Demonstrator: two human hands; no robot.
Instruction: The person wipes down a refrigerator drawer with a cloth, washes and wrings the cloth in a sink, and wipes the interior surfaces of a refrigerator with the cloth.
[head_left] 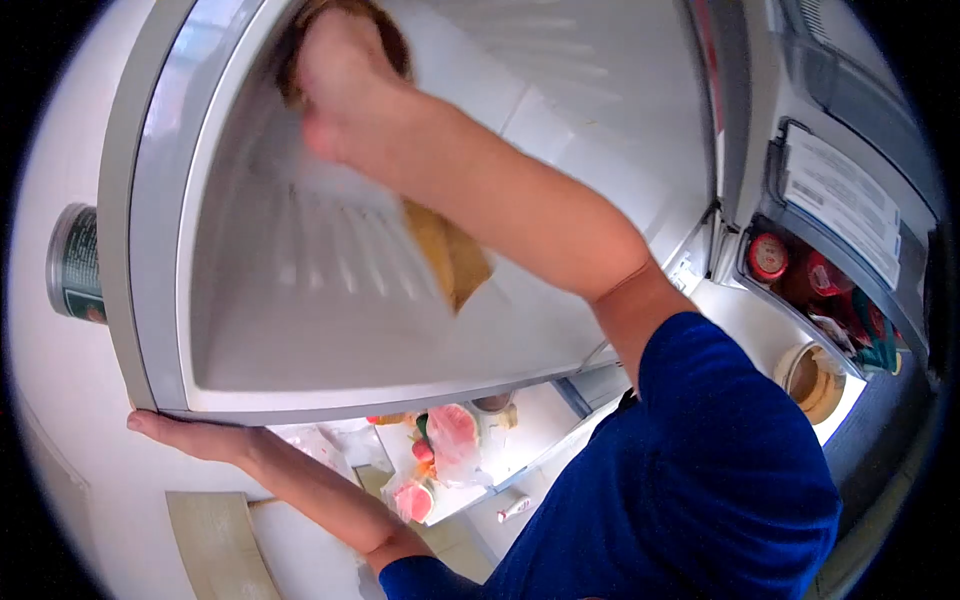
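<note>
My right hand [345,65] is at the upper left, inside a large white compartment [300,330] with a grey rim. It is blurred, with its fingers closed over a brown cloth [396,38] against the inner wall. A yellowish-brown flap [448,258] hangs below my forearm; whether it belongs to the same cloth is unclear. My left hand [195,436] grips the compartment's rim at the lower left corner. One of its digits lies along the outside, and the others are largely hidden.
A dark green can [76,262] stands beyond the rim. Below are watermelon pieces [452,430] in plastic and a small bottle [514,509]. At the right, a bin [752,268] holds red-lidded jars and packets, near a round brown container [808,382].
</note>
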